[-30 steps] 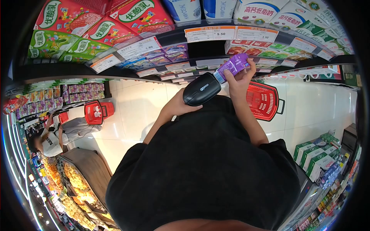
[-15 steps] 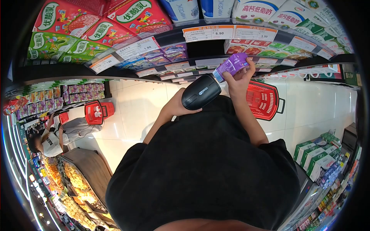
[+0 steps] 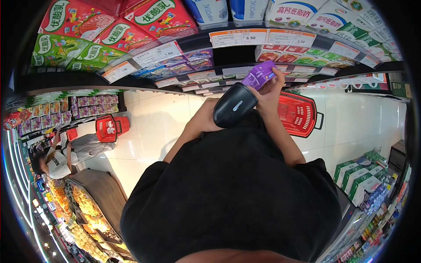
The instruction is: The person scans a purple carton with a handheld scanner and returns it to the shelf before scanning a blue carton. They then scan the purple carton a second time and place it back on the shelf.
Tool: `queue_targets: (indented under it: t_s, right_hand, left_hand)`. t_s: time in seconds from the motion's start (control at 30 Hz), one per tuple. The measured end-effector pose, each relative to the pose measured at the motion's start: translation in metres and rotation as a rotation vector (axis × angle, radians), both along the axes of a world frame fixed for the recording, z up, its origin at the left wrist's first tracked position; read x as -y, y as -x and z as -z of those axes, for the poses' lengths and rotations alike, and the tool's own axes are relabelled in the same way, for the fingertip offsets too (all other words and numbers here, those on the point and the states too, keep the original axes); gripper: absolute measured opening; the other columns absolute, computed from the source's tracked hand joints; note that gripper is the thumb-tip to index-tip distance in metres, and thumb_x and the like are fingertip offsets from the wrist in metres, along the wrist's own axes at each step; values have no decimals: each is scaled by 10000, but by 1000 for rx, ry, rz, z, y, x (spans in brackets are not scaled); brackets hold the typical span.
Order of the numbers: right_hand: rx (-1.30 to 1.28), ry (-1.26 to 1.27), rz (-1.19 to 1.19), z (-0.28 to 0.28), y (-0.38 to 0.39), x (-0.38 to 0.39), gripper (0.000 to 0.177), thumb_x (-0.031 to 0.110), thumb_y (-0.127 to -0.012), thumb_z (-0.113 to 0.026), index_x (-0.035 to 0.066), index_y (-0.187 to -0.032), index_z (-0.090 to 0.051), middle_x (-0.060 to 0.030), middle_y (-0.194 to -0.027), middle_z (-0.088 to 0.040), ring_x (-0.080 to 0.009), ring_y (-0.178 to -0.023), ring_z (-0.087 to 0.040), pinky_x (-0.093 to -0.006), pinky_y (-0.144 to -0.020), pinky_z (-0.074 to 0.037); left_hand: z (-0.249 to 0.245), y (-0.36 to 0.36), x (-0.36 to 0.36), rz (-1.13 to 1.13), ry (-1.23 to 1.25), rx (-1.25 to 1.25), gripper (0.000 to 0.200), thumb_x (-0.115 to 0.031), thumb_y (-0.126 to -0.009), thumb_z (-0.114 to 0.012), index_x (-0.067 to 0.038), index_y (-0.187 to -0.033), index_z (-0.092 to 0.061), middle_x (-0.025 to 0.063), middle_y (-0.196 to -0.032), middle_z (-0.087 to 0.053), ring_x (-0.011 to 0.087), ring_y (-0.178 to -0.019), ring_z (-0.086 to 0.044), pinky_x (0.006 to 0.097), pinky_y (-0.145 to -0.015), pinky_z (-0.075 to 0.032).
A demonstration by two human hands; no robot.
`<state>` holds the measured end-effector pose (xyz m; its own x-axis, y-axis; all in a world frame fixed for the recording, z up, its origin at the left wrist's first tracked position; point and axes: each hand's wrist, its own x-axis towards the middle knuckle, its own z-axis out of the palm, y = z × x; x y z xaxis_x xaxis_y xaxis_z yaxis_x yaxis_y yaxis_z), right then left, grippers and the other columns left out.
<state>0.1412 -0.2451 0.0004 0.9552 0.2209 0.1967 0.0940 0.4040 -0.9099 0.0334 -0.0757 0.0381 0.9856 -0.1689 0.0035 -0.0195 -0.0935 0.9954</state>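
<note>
My left hand [image 3: 206, 115] is wrapped round a black handheld barcode scanner [image 3: 234, 106], whose rounded head faces up and hides most of my fingers. The scanner's front end points at a purple drink carton [image 3: 260, 74] and overlaps its lower end in this view. That carton, tilted, is gripped in my right hand [image 3: 271, 94], with fingers along its right side and thumb near the scanner. Both hands are close together in front of my chest, below the shelf edge.
Shelves ahead hold red drink boxes [image 3: 162, 17], green boxes [image 3: 79, 52] and price tags [image 3: 239, 37]. On the floor right of me stands a red shopping basket [image 3: 300, 115]. At left, a person [image 3: 59, 164] is near another red basket [image 3: 107, 128]; green-white cartons [image 3: 357, 179] are stacked at right.
The scanner has moved slightly right and turned more upright, now covering the carton's lower end. My right hand and the carton have shifted a little left.
</note>
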Motion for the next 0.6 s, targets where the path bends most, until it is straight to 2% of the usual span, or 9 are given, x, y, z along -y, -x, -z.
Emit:
queue_targets:
  t_s: [0.1,0.17,0.2,0.3,0.37,0.5,0.6]
  right_hand:
    - [22,-4,-11,9,-1,-3,875,-26,-635,-816,136,-1302,-273,-134,-1200,-405,-220,-1089,-491,-341,-906,-467]
    - [47,-47,-38,9,0,-5,883,8,-639,-830,143,-1311,-274,-125,-1206,-407,-218,-1097,-487,-342,-906,-466]
    - [47,-46,-41,8,1,-6,883,8,-639,-830,143,-1311,-274,-125,-1206,-407,-218,-1097,-487,-342,-906,-466]
    - [84,-39,-68,9,1,-7,899,41,-635,-845,148,-1320,-273,-127,-1218,-404,-219,-1103,-486,-341,-911,-464]
    - [105,-8,-50,15,0,-8,944,34,-610,-856,159,-1327,-256,-168,-1237,-431,-237,-1061,-536,-344,-875,-493]
    - [106,-14,-59,14,1,-9,938,27,-613,-853,160,-1325,-256,-161,-1232,-436,-232,-1065,-534,-344,-877,-492]
    - [113,33,-55,11,2,-10,924,15,-625,-841,162,-1324,-255,-154,-1228,-441,-228,-1074,-529,-339,-886,-485]
  left_hand:
    - [-1,2,2,-60,-41,33,428,-120,-602,-796,14,-968,-619,115,-885,-675,180,-811,-646,300,-741,-483]
    - [2,5,2,-93,-87,-14,570,-115,-551,-885,11,-1023,-592,104,-942,-655,170,-876,-634,295,-795,-470]
    - [4,5,1,-96,-86,-15,570,-115,-551,-885,11,-1023,-592,104,-942,-655,170,-876,-634,295,-795,-470]
    - [11,6,-2,-9,-154,20,638,-115,-553,-890,27,-1073,-548,119,-981,-638,179,-915,-626,303,-811,-466]
    - [13,6,-4,37,-202,45,692,-116,-565,-886,28,-1126,-509,130,-1026,-619,187,-951,-616,309,-818,-466]
    - [8,10,0,-50,-202,-15,731,-116,-572,-884,25,-1166,-481,134,-1060,-603,189,-982,-605,311,-830,-463]
    - [5,10,1,-138,-82,-88,742,-118,-575,-884,27,-1176,-473,133,-1065,-599,187,-991,-601,312,-838,-462]
